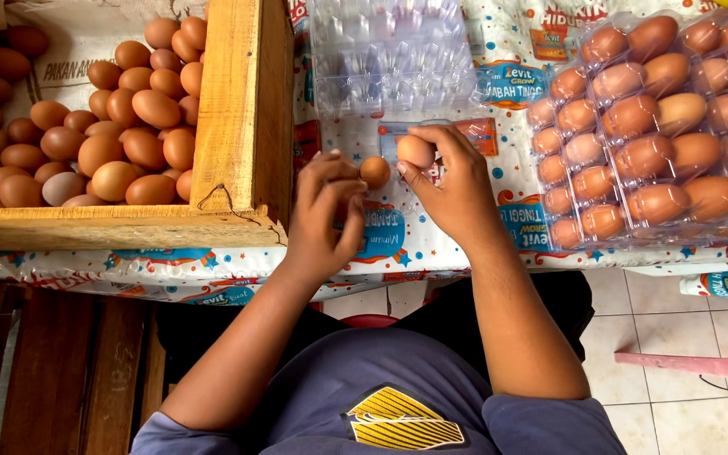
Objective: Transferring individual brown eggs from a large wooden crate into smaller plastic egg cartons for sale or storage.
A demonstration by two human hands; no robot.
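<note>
Your left hand [323,211] is curled around a brown egg [374,171], fingertips pinching it at the right edge of the hand, just above the surface [431,244]. Your right hand [452,181] is closed on a second, paler egg [415,151], gripped between thumb and fingers, a touch farther and to the right of the first. The two eggs sit just beside each other, close but with a sliver of gap showing between them. Both hover over the middle of the surface, which is covered in a printed plastic sheet with blue, red and white patterns.

Straight beyond your hands, at the far edge, lies an empty clear plastic egg tray [389,55], its cups bare. To the left stands a wooden crate [242,118] heaped with brown eggs [128,126], its near wall running along the surface edge. To the right, filled clear egg cartons [650,126] lie side by side, lids closed over rows of brown and pinkish eggs. Down near you, a pink plastic stool [709,362] stands on the tiled floor [676,413] at right, and dark wooden planks [61,371] show at left.
</note>
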